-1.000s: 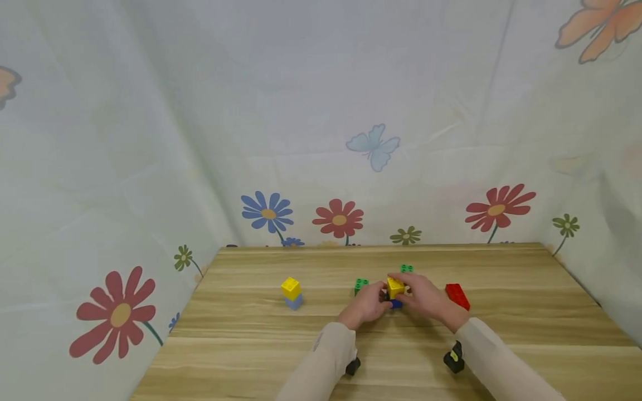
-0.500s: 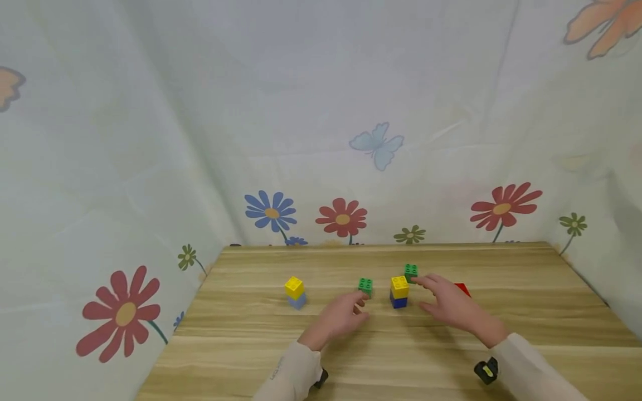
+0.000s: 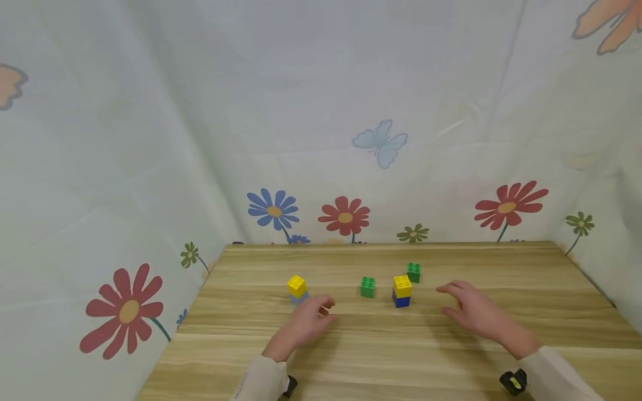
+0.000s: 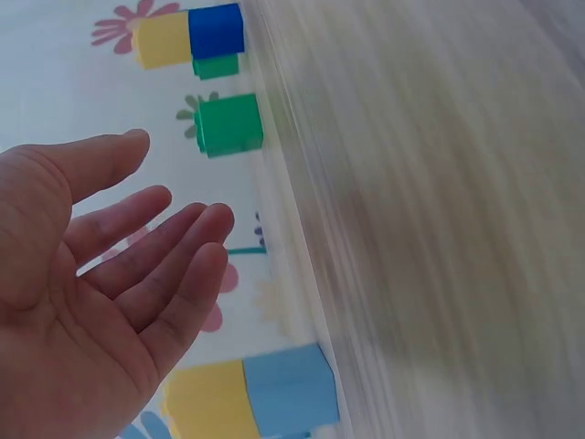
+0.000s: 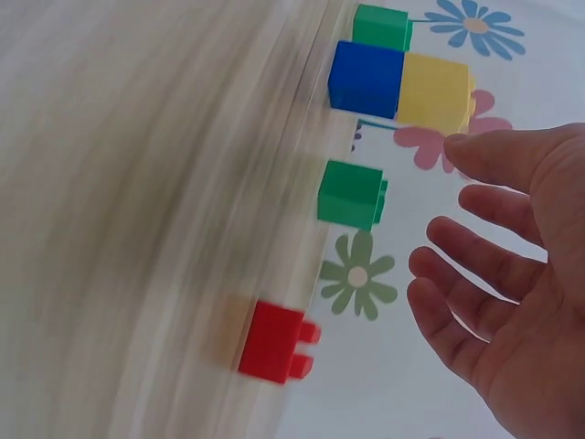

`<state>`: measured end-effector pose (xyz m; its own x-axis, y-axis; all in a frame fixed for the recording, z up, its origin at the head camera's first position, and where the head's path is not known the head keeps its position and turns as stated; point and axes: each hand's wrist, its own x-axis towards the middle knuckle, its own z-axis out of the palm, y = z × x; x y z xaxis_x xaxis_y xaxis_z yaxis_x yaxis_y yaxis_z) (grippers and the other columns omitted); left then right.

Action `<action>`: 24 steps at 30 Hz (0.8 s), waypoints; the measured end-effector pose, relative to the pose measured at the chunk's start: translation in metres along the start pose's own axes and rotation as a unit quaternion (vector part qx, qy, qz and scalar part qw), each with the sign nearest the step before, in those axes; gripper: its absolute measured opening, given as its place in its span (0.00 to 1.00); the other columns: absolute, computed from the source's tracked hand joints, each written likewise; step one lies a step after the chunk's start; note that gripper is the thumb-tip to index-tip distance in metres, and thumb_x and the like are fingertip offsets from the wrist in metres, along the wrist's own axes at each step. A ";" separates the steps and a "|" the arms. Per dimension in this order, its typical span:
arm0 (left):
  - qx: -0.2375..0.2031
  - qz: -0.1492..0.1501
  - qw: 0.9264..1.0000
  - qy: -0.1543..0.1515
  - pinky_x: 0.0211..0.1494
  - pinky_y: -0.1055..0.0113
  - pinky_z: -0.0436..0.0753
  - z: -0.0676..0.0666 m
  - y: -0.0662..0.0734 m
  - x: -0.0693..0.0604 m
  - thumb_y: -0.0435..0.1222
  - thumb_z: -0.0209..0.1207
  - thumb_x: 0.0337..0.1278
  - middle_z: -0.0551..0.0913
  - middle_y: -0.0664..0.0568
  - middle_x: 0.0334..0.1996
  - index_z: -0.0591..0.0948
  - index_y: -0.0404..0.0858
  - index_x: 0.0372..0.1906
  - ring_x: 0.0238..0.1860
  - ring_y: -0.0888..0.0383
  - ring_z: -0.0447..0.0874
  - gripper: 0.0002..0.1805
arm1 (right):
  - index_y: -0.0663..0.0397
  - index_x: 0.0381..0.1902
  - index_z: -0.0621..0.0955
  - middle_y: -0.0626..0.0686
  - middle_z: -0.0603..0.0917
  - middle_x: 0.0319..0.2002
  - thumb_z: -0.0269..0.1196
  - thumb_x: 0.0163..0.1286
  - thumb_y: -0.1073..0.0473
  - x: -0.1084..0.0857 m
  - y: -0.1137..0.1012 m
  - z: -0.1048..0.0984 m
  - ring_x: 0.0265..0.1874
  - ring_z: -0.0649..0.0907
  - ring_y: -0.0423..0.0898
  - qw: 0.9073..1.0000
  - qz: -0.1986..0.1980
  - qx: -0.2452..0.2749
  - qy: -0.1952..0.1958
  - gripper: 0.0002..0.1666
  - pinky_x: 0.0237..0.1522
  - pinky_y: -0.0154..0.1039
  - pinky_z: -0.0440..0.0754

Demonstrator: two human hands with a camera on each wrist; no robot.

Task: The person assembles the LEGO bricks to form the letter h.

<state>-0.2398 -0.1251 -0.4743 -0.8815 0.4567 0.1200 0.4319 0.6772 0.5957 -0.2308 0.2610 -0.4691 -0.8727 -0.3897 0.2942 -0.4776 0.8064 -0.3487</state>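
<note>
My left hand (image 3: 305, 323) hovers over the table with loosely bent fingers and nothing in it. Just beyond it, a yellow brick (image 3: 296, 285) is stacked on a light blue brick (image 4: 291, 391). My right hand (image 3: 476, 313) is also in the air, fingers spread, holding nothing. To its left stands a second stack, a yellow brick (image 3: 402, 286) on top of a dark blue brick (image 3: 401, 302). One green brick (image 3: 368, 287) sits between the stacks; another green brick (image 3: 413, 273) is behind the right stack. In the right wrist view a red brick (image 5: 272, 343) shows; the right hand hides it in the head view.
The wooden table (image 3: 381, 362) carries all the bricks. A pale cloth backdrop (image 3: 301, 111) with printed flowers and butterflies hangs behind the table and along its sides. Black wrist devices sit near both sleeves.
Both hands were at the yellow and dark blue bricks, then let go and drew apart. The left moved left, the right moved right. The two bricks stay stacked.
</note>
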 end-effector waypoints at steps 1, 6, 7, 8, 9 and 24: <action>-0.004 -0.003 1.000 0.004 0.45 0.59 0.80 -0.002 -0.002 -0.002 0.36 0.60 0.60 0.81 0.41 0.47 0.78 0.32 0.50 0.42 0.51 0.82 0.16 | 0.60 0.51 0.79 0.55 0.80 0.45 0.70 0.56 0.63 -0.001 0.002 -0.001 0.36 0.78 0.49 1.000 0.003 0.001 0.003 0.23 0.38 0.46 0.79; -0.011 -0.022 0.999 0.026 0.45 0.57 0.80 -0.012 -0.016 -0.012 0.36 0.60 0.60 0.80 0.40 0.47 0.77 0.32 0.50 0.43 0.50 0.81 0.16 | 0.60 0.49 0.80 0.56 0.80 0.44 0.71 0.55 0.62 -0.008 0.010 -0.003 0.42 0.79 0.54 1.000 0.006 -0.003 0.019 0.23 0.42 0.52 0.79; -0.012 -0.027 0.999 0.030 0.45 0.56 0.80 -0.014 -0.019 -0.013 0.36 0.60 0.60 0.80 0.40 0.47 0.77 0.32 0.50 0.42 0.50 0.81 0.16 | 0.61 0.48 0.81 0.57 0.80 0.43 0.71 0.55 0.62 -0.010 0.012 -0.003 0.41 0.79 0.54 1.000 0.008 -0.002 0.021 0.23 0.41 0.52 0.80; -0.011 -0.032 0.999 0.034 0.45 0.56 0.80 -0.016 -0.021 -0.015 0.36 0.60 0.60 0.80 0.40 0.47 0.77 0.32 0.50 0.42 0.50 0.81 0.16 | 0.61 0.48 0.81 0.57 0.80 0.43 0.72 0.54 0.62 -0.011 0.013 -0.003 0.41 0.79 0.55 1.000 0.008 -0.001 0.020 0.23 0.41 0.52 0.80; -0.010 -0.036 0.999 0.038 0.44 0.56 0.80 -0.018 -0.024 -0.016 0.36 0.60 0.60 0.80 0.40 0.47 0.77 0.32 0.50 0.42 0.50 0.81 0.16 | 0.61 0.48 0.81 0.57 0.80 0.43 0.72 0.54 0.61 -0.012 0.015 -0.003 0.41 0.79 0.55 1.000 0.009 -0.001 0.020 0.23 0.41 0.52 0.80; -0.024 -0.068 0.995 0.064 0.43 0.56 0.81 -0.028 -0.044 -0.020 0.35 0.59 0.61 0.81 0.40 0.43 0.76 0.31 0.52 0.40 0.50 0.83 0.17 | 0.59 0.38 0.82 0.51 0.81 0.36 0.71 0.53 0.66 -0.021 0.029 -0.002 0.35 0.81 0.50 1.000 -0.002 -0.001 0.015 0.14 0.34 0.46 0.80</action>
<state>-0.2469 -0.1803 -0.4803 -0.9498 0.2831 0.1333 0.2994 0.6984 0.6500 -0.2262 0.2933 -0.4834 -0.8671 -0.3791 0.3230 -0.4811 0.8055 -0.3460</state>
